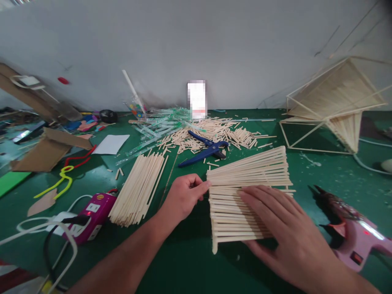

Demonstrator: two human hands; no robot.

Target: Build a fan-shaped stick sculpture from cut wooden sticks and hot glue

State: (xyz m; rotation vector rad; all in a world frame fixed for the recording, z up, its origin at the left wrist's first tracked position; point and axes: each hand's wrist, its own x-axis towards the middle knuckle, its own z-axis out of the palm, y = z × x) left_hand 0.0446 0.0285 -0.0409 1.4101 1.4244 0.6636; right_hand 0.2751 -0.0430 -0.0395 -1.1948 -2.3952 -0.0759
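My left hand pinches the left edge of the stick panel; my right hand spreads open across the panel's right half. Beyond the panel I see blue cutters and short sticks; left of it, a stick bundle; right of it, a pink glue gun.

Stick panel partly hidden behind right hand

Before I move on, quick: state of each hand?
Left hand: closed, pinching the left edge of the stick panel.
Right hand: open, laid across the top of the same panel.
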